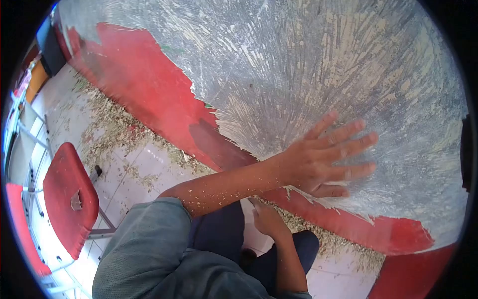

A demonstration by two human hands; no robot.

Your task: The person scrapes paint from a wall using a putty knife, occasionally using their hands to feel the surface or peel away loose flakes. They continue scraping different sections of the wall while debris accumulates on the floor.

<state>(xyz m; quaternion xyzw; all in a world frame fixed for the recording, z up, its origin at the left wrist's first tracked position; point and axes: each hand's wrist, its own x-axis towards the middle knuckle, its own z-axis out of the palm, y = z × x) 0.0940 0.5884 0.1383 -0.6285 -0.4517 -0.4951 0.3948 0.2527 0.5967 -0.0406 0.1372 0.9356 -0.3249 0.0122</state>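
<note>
My left hand (331, 162) reaches across to the right with its fingers spread over the grey, scraped surface (279, 74); its fingertips are slightly blurred. Pale flakes stick to that forearm. Lower down, near the red lower edge, my right hand (269, 219) is closed beside my knee. A small tip shows at its fingers, but I cannot make out what it is. Streaky scrape marks fan across the grey area, and red paint (149, 79) remains along its ragged left and lower border.
Pale shavings (114, 119) lie scattered on the tiled floor (124, 179) along the surface's edge. A red chair (72, 199) stands at the left, with another red chair part (22, 224) beside it. My legs (219, 226) are below the surface.
</note>
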